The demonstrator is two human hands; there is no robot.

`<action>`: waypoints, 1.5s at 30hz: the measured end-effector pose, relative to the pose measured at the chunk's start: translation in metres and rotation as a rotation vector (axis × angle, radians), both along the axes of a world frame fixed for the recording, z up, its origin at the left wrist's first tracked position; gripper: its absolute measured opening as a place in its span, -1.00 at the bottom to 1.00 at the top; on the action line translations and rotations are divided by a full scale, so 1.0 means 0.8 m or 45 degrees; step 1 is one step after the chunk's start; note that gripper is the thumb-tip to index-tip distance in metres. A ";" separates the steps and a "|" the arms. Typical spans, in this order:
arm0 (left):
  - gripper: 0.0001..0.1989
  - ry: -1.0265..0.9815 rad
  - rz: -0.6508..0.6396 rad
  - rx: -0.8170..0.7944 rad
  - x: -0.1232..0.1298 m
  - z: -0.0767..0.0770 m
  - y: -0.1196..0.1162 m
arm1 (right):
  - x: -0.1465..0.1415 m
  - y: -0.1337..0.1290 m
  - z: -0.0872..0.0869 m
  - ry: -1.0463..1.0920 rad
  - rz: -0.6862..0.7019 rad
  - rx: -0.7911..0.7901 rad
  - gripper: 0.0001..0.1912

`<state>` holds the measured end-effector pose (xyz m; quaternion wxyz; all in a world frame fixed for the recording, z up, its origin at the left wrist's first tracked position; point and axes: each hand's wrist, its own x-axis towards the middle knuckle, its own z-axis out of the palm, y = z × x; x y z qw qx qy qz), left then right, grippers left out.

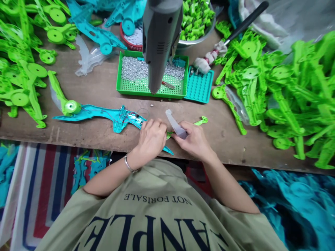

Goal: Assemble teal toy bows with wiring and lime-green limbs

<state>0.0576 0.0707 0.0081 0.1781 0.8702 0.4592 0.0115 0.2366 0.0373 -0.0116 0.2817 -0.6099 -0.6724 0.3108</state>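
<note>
A long blue plastic half-shell (102, 113) lies along the table's front, with thin wires and small electronic parts in its open side. My left hand (153, 137) is closed over its right part, hiding that stretch; the blue tip shows below. In my right hand (195, 139), a curved translucent plastic piece (174, 122) is pinched between thumb and fingers. A small bit of green plastic (169, 135) shows between the hands. Behind my right hand pokes the end of a green plastic part (202, 120). A green round-ended part (71, 107) rests on the shell's left end.
A grey powered tool (161, 42) hangs over a green basket (121, 90) of small screws. Beside it lies a blue tray (200, 87). Green parts pile up left (19, 80) and right (282, 90). Behind stands a metal bowl (199, 41) of small green pieces.
</note>
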 end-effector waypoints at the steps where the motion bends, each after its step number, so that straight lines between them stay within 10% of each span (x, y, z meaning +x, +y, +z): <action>1: -0.86 0.003 0.010 -0.012 0.001 0.001 0.000 | 0.001 0.000 0.000 0.000 0.014 -0.004 -0.84; 28: -0.89 -0.047 0.053 -0.058 0.000 -0.001 0.004 | -0.003 0.004 0.003 -0.086 -0.022 -0.090 -0.86; 35: -0.89 -0.078 0.035 -0.093 -0.002 0.003 0.005 | 0.016 -0.010 -0.006 0.084 -0.352 -0.098 -0.77; 45: -0.85 -0.040 0.038 -0.130 0.000 0.004 0.007 | -0.001 -0.013 -0.021 0.231 -0.353 -0.250 -0.82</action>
